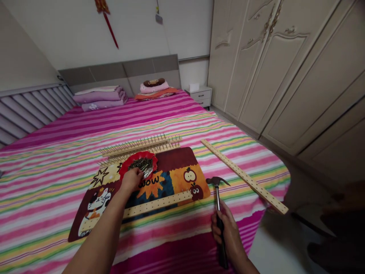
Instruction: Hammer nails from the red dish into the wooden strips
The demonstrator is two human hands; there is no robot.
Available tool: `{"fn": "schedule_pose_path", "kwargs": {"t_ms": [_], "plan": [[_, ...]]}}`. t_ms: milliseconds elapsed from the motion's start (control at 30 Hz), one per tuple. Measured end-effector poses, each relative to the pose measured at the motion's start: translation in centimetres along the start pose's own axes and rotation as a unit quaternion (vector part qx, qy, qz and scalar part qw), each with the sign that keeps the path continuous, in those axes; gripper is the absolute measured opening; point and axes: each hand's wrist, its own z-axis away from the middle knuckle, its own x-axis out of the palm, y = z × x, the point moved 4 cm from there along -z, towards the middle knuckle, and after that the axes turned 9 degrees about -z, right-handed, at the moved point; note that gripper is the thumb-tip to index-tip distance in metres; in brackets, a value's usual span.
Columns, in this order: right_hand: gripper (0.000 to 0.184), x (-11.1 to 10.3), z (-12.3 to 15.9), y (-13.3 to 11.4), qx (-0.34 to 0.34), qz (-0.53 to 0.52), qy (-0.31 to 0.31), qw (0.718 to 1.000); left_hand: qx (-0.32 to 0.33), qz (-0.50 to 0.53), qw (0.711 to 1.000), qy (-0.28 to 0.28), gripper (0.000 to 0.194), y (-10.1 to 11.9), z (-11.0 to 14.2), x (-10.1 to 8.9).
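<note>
My left hand [132,179] reaches into the near left side of a red scalloped bowl [155,161] of loose nails [144,164]. Its fingers are closed together at the nails; what they pinch is hidden. My right hand [230,230] grips a claw hammer [218,198] by its black handle, head up, right of the patterned mat [173,158]. Across the mat's near part lies a wooden strip [159,204] with rows of holes, partly behind my left forearm. A few thin nails seem to stand near its right end.
Behind the bowl lie wooden strips [137,147] bristling with upright nails. Another holed strip [242,175] lies slanted at right, its near end at the bed's edge. All rests on a striped bedspread [42,182]. Folded bedding [101,99], a nightstand [203,95] and wardrobe [256,68] stand farther back.
</note>
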Motion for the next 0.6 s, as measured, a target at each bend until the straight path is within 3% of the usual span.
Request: {"fn": "schedule_pose_path", "kwargs": {"t_ms": [67,133,233,300,467,600], "plan": [[0.064,0.0,0.0,0.0,0.000,0.001,-0.001,1.000,-0.008,0.073,0.997,0.022,0.013,-0.3,0.2,-0.4],[0.063,-0.1,-0.1,0.1,-0.001,0.000,0.000,1.000,-0.020,0.213,0.976,0.032,0.012,-0.4,0.6,-0.7],[0.063,-0.2,-0.3,0.2,0.001,-0.002,-0.001,1.000,-0.042,0.422,0.905,-0.012,0.028,0.2,1.8,-0.8],[0.064,-0.3,-0.3,0.2,0.000,-0.003,-0.004,1.000,-0.046,0.504,0.861,-0.055,0.041,0.9,2.9,-0.8],[0.062,-0.2,-0.2,0.1,-0.003,-0.003,-0.010,1.000,-0.049,0.590,0.802,-0.075,0.046,2.3,6.0,-0.9],[0.062,-0.2,-0.2,-0.1,-0.002,-0.007,-0.013,1.000,-0.042,0.600,0.790,-0.118,0.038,3.2,8.2,-0.6]]}}
